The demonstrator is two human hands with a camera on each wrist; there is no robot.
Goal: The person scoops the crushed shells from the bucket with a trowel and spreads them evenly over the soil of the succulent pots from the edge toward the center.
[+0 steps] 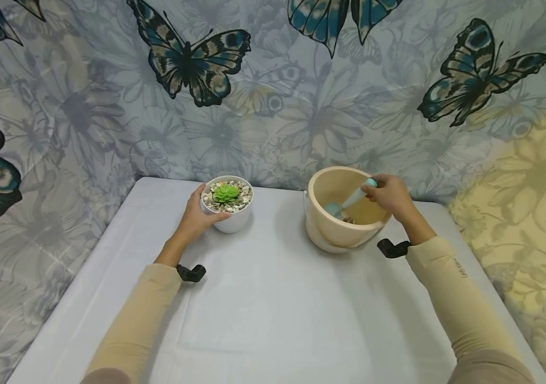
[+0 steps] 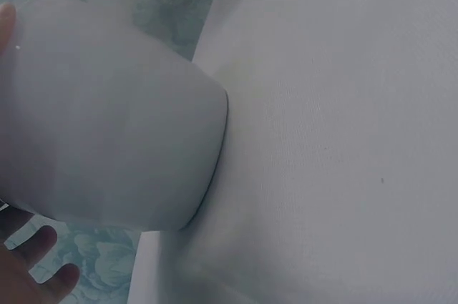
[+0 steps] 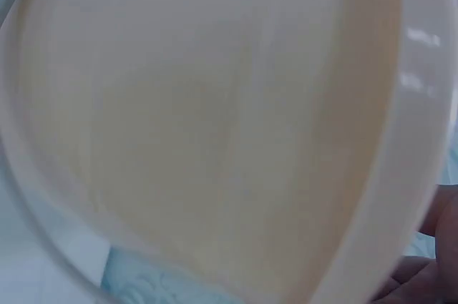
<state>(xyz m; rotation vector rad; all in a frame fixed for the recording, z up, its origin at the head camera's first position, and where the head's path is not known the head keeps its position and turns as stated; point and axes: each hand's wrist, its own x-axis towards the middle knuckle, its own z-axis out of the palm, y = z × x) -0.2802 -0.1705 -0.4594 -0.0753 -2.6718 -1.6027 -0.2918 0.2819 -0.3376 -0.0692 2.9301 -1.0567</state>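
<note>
A white flowerpot (image 1: 231,221) with a green succulent (image 1: 226,193) among pebbles stands near the table's back edge. My left hand (image 1: 199,213) holds its left side, thumb across the front near the rim, other fingers mostly hidden behind. The left wrist view shows the pot wall (image 2: 114,118) close up with fingertips (image 2: 64,280) at its side. Over the cream bucket (image 1: 332,232), my right hand (image 1: 392,196) grips the handle of a light-blue trowel (image 1: 355,197). The trowel slants down into the bucket, its blade near a few pebbles (image 1: 348,220).
A wire handle (image 3: 43,225) hangs down the bucket's outside. White cloth covers the table (image 1: 273,309), which meets a butterfly-patterned backdrop (image 1: 273,133) at the back. A black wrist camera (image 1: 191,273) sits on the left wrist and another (image 1: 394,248) on the right.
</note>
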